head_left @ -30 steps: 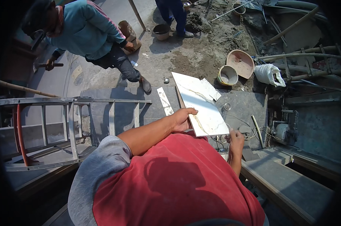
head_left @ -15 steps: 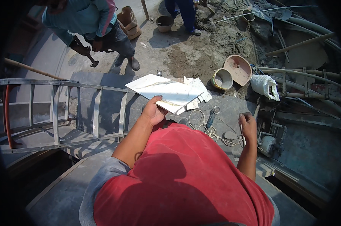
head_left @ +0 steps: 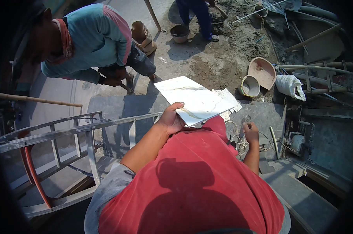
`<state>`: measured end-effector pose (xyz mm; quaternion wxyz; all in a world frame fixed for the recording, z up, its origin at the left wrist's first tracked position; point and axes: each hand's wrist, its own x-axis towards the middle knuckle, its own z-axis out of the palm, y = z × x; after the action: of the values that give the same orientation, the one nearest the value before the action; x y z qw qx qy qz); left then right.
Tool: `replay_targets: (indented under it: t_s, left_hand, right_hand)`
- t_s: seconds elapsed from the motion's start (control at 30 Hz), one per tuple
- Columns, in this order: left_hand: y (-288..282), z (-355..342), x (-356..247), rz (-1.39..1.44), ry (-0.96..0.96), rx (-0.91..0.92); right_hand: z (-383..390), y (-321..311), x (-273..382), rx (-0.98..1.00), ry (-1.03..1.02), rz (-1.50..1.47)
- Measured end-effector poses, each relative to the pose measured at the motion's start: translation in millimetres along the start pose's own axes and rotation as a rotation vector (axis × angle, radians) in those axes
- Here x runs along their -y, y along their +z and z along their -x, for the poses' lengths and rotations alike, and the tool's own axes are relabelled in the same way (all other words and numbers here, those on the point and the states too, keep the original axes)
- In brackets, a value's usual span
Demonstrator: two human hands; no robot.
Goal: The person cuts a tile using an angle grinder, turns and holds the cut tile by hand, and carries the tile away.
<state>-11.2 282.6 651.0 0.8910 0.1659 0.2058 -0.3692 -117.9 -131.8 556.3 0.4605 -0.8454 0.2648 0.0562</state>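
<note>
The left hand (head_left: pixel 172 119) is clamped on the near edge of a tile (head_left: pixel 195 100), thumb on top and fingers under it. The tile is a flat, white, glossy slab, roughly square, with thin grey and brownish veins running across its face like marble. It is held out level in front of the red shirt (head_left: pixel 192 183), above the grey concrete floor (head_left: pixel 118 113), one corner pointing away toward the sandy ground. Sunlight falls full on its face, and its edges look straight and clean where they show.

The right hand (head_left: pixel 250 132) hangs lower and to the right, well apart from the tile, its fingers curled; whether they grip anything I cannot tell. Just beside it lies a tangle of pale cord (head_left: pixel 239 140) on the floor. Under the far edge of the tile, more white tile pieces (head_left: pixel 228 104) lie stacked.

To the left a metal ladder (head_left: pixel 67 136) lies tilted. Beyond it another person in a teal and pink shirt (head_left: pixel 94 39) bends down. Farther right sit a yellow bucket (head_left: pixel 249 86), a pink basin (head_left: pixel 262 71) leaning against it, and a white sack (head_left: pixel 289 85).
</note>
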Motion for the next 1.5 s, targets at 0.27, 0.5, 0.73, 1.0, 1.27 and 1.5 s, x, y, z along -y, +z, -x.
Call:
replay_targets:
  t_s: [0.27, 0.5, 0.73, 1.0, 1.27, 1.5]
  left_hand:
    - [9, -28, -111, 0.022, 0.082, 0.102]
    - [5, -99, -204, 0.099, 0.24, 0.137]
    - [-10, -256, -301, 0.186, 0.584, -0.024]
    - [3, -322, -379, 0.224, 0.845, -0.076]
    - [-24, -333, -507, 0.244, 0.961, -0.177]
    - [-110, -305, -670, 0.2, 0.859, -0.083]
  right_hand:
    - [1, 95, -64, 0.308, 0.557, 0.109]
    - [-129, 109, -22, 0.298, 0.683, 0.007]
    - [-447, 123, 70, 0.381, 0.524, 0.135]
    - [-718, 131, 343, 0.383, -0.137, 0.223]
    - [-751, 290, 390, 0.527, -0.099, 0.378]
    - [-704, 400, 285, 0.535, 0.489, 0.374]
